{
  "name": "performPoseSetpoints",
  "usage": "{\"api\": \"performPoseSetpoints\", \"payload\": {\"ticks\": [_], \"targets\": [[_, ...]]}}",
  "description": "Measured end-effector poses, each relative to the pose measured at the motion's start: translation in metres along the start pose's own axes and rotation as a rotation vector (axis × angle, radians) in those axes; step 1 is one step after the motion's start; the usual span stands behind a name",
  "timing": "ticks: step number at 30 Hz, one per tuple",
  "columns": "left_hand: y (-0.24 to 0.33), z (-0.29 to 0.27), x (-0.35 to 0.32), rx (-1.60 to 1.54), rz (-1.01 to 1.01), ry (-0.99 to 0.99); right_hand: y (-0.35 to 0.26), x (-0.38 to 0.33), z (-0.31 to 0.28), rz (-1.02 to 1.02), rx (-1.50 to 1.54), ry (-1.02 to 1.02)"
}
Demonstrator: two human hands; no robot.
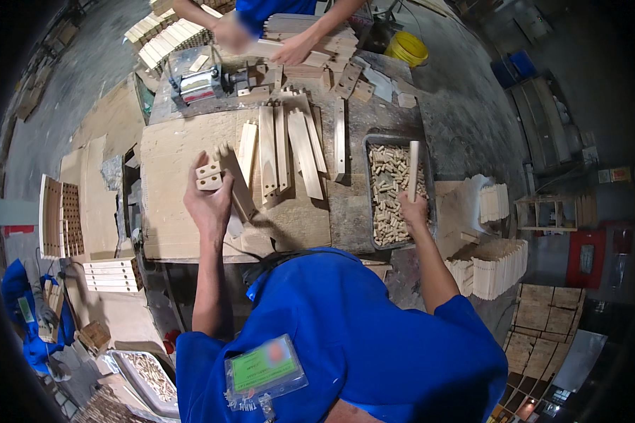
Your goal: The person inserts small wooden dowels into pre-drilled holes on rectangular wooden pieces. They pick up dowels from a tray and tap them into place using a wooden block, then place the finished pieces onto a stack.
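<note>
My left hand (206, 204) grips the end of a pale wooden slat (222, 176) whose end shows small round holes, held just above a plywood board (169, 211) on the workbench. My right hand (414, 209) rests in a grey metal tray (371, 144) full of short wooden dowels (388, 190) and holds a thin pale wooden stick (413, 166) upright. Between my hands, several more slats (289, 148) lie side by side on the bench.
Across the bench another person's hands (293, 51) handle wood pieces by stacked slats (166, 39) and a metal fixture (201, 84). A yellow bucket (406, 48) stands behind. Stacks of cut wood (497, 264) sit at the right, a second dowel tray (148, 377) lower left.
</note>
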State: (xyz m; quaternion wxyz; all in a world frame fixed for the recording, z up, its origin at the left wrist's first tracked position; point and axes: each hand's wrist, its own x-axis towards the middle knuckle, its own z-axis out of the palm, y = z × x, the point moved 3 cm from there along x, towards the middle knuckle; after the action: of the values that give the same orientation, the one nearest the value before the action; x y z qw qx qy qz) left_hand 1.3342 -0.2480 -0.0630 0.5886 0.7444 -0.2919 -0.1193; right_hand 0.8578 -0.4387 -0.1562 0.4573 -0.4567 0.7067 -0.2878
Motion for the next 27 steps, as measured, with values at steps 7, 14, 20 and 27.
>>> {"api": "performPoseSetpoints", "payload": {"ticks": [7, 14, 20, 27], "targets": [[0.018, 0.017, -0.046, -0.102, 0.039, -0.182, 0.045, 0.061, 0.029, -0.142, -0.519, 0.089], [0.002, 0.051, -0.106, -0.158, -0.123, -0.438, 0.039, 0.09, 0.052, -0.211, -0.788, -0.017], [-0.005, 0.07, -0.115, -0.173, -0.111, -0.479, 0.041, 0.089, 0.048, -0.316, -0.775, -0.055], [-0.005, 0.077, -0.107, -0.174, -0.14, -0.505, 0.037, 0.105, 0.06, -0.095, -0.412, 0.063]]}}
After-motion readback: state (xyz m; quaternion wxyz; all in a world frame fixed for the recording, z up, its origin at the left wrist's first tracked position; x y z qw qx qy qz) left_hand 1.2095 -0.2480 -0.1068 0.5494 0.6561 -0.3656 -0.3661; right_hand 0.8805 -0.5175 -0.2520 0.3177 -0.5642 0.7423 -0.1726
